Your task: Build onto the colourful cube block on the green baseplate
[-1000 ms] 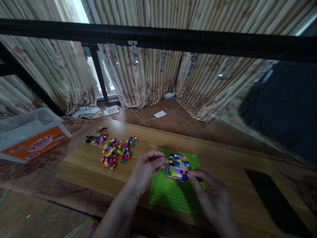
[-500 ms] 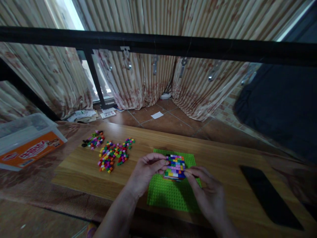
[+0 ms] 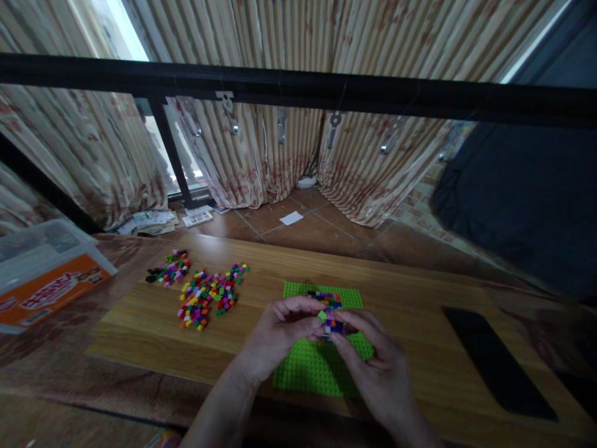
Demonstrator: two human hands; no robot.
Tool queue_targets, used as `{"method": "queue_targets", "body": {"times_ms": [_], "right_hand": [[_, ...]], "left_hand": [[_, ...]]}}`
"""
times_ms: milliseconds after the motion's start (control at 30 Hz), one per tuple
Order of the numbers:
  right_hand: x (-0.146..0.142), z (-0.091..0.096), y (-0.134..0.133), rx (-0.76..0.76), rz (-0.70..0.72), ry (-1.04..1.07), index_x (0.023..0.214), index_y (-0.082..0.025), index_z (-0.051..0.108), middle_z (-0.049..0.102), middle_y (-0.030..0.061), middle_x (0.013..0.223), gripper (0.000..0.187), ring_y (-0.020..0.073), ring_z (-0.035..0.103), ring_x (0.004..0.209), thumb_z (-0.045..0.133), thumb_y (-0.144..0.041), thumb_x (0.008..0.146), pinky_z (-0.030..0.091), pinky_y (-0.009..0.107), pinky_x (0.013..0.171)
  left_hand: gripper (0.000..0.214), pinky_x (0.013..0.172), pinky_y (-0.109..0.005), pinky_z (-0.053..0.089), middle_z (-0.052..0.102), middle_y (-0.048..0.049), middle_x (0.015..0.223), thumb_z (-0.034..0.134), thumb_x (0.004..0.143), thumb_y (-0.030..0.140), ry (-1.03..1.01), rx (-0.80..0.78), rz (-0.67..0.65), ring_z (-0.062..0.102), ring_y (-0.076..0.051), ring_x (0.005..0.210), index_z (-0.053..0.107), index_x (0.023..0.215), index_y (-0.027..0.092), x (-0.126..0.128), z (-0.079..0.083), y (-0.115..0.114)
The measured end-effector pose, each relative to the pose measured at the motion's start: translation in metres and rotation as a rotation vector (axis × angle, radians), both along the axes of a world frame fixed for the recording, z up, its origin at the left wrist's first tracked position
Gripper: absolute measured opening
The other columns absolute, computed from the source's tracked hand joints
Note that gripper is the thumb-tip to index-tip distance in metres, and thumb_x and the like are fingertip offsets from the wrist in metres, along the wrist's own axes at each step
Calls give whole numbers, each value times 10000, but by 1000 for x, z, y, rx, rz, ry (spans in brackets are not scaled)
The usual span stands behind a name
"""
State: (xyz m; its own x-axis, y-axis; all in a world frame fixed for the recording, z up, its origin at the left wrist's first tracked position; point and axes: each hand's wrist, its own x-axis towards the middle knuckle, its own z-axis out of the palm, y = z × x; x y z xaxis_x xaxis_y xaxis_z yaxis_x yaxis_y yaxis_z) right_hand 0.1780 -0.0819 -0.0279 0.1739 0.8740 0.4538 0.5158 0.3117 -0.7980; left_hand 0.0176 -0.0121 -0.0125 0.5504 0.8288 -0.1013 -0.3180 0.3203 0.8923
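Observation:
A green baseplate (image 3: 310, 370) lies on the wooden table. On it stands a stack of small multicoloured toy bricks (image 3: 332, 298), mostly hidden behind my fingers. My left hand (image 3: 282, 330) reaches in from the left, thumb and forefinger pinched on a light green brick (image 3: 321, 316) just above the stack's near part. From the right, my right hand (image 3: 375, 351) has its thumb and fingertips closed in at the stack's near right corner. Whether a loose piece sits between those fingertips cannot be made out.
Loose coloured bricks (image 3: 209, 292) lie in heaps on the left of the table (image 3: 153, 336). A clear plastic box with an orange label (image 3: 56, 289) stands beyond the left end. A flat black object (image 3: 499, 364) rests at the right. A dark rail (image 3: 289, 84) crosses ahead.
Both hands have come closer together over the near part of the stack, covering more of it. A light green brick now shows in my left fingers. The view has shifted slightly.

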Motion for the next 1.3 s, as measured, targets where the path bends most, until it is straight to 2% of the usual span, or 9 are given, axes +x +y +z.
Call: {"method": "queue_targets", "body": {"times_ms": [133, 300, 533, 700, 800, 867, 933, 1067, 1300], "right_hand": [[-5, 2, -1, 14, 3, -87, 1105, -288, 659, 672, 19, 1017, 263, 158, 647, 896, 665, -228, 849, 526, 276, 784], [-7, 4, -1, 31, 4, -134, 1087, -298, 658, 686, 0, 998, 239, 148, 643, 904, 660, -220, 861, 515, 271, 806], [-9, 4, -3, 24, 4, -46, 1050, -307, 673, 681, -8, 980, 211, 143, 645, 886, 659, -214, 862, 513, 265, 785], [-9, 6, -4, 26, 26, 72, 1060, -328, 681, 668, -15, 966, 235, 126, 635, 844, 644, -197, 869, 514, 245, 747], [3, 4, -3, 12, 15, 88, 1044, -326, 692, 664, -10, 957, 219, 127, 628, 815, 656, -214, 860, 515, 251, 735], [16, 2, -2, -11, -39, 85, 1014, -306, 705, 667, 0, 941, 187, 140, 627, 803, 674, -238, 843, 518, 265, 724], [29, -1, -3, -61, -87, 82, 987, -281, 715, 677, 15, 933, 162, 157, 634, 804, 684, -262, 829, 525, 279, 708], [38, -3, -4, -174, -48, 53, 976, -248, 729, 697, 39, 933, 164, 179, 653, 811, 665, -293, 832, 539, 296, 708], [24, -2, 0, -208, -21, -27, 915, -236, 733, 719, 37, 868, 146, 179, 660, 745, 638, -292, 820, 536, 295, 688]], "left_hand": [[232, 629, -204, 462, 702, -7, 766, 821, 653, 227, 10, 10, -7, 577, -79, 631, 749, 862, 158, 2, -1, -1], [203, 717, -210, 470, 706, 3, 786, 831, 629, 197, 23, 48, 17, 611, -100, 738, 747, 811, 166, 3, -1, -1], [203, 638, -208, 448, 702, -1, 762, 774, 720, 273, 91, 59, -48, 564, -78, 632, 736, 888, 166, 1, 0, -4], [239, 653, -232, 461, 711, -24, 748, 737, 764, 310, 102, 78, -90, 613, -112, 665, 697, 938, 151, 2, 2, -6], [276, 654, -239, 467, 726, -37, 779, 735, 762, 323, 122, 79, -103, 640, -127, 684, 680, 969, 149, 3, 4, -6], [288, 651, -240, 470, 731, -41, 777, 741, 745, 335, 150, 69, -43, 641, -128, 675, 681, 953, 145, 1, 6, -3], [266, 642, -239, 471, 722, -31, 732, 743, 727, 337, 194, 57, 83, 628, -122, 646, 686, 899, 143, -2, 6, 2], [201, 616, -239, 467, 685, -8, 647, 733, 699, 312, 296, 54, 286, 595, -116, 595, 679, 802, 149, -9, 2, 10], [154, 575, -220, 432, 639, 15, 620, 689, 686, 287, 356, 101, 240, 550, -102, 577, 678, 746, 145, -2, -5, 11]]}}
